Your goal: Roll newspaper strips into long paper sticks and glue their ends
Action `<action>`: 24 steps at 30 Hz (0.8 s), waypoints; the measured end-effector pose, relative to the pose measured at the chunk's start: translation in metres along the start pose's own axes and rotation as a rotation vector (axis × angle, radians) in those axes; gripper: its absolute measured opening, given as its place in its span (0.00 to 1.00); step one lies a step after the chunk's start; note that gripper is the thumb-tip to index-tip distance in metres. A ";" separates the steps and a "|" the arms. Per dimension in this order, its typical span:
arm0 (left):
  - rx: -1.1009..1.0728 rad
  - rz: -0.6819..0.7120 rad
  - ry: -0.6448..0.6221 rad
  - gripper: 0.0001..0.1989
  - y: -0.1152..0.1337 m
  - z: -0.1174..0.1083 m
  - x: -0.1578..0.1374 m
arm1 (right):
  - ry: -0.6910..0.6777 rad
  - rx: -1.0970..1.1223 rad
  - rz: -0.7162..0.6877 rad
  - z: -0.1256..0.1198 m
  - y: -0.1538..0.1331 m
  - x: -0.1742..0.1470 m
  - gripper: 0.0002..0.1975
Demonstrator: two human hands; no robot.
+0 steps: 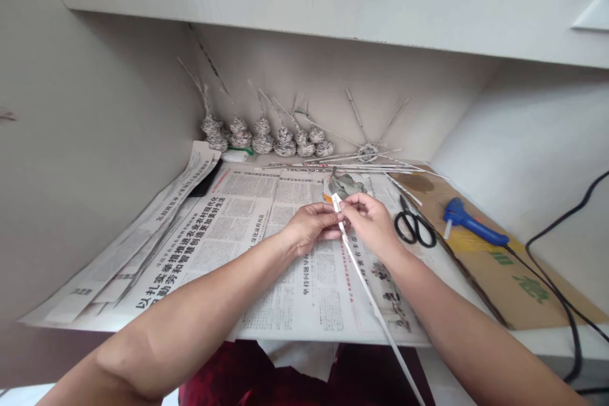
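A long, thin paper strip (360,269) runs from between my hands down past the table's front edge. My left hand (311,226) pinches it near its upper end from the left. On the other side, my right hand (370,219) has thumb and fingers closed on the same end. The strip's tip looks flat and folded or rolled, but the fingers partly cover it. Beneath both hands lies a spread newspaper (266,254). Just beyond them sits a crumpled grey cloth (347,185) with something orange at its side.
To the right are black-handled scissors (415,228) and a blue glue gun (476,223) on cardboard (499,285), its black cord trailing right. Several gourd-shaped woven paper pieces (262,136) line the back wall, beside paper rods (328,168). Newspaper strips (157,222) are stacked left. A board overhangs the back.
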State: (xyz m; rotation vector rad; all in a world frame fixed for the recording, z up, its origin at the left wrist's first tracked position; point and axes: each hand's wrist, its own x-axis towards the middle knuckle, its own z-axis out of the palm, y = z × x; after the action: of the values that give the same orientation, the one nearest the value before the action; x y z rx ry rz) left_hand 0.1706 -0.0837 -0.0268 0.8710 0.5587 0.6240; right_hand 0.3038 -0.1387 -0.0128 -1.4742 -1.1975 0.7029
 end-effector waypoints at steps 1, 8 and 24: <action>-0.010 -0.002 0.004 0.09 0.000 0.000 0.000 | 0.001 0.003 -0.004 -0.001 -0.001 0.000 0.11; -0.043 -0.009 0.007 0.10 0.000 0.000 0.001 | 0.013 -0.083 -0.096 -0.002 -0.003 0.000 0.12; -0.001 -0.023 0.042 0.13 0.004 -0.008 0.005 | 0.112 -0.548 -0.151 -0.067 0.009 0.016 0.09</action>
State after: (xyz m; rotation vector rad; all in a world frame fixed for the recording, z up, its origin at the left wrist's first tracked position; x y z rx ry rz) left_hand 0.1676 -0.0741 -0.0287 0.8513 0.6053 0.6225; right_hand 0.3720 -0.1469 -0.0009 -1.8137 -1.4658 0.1860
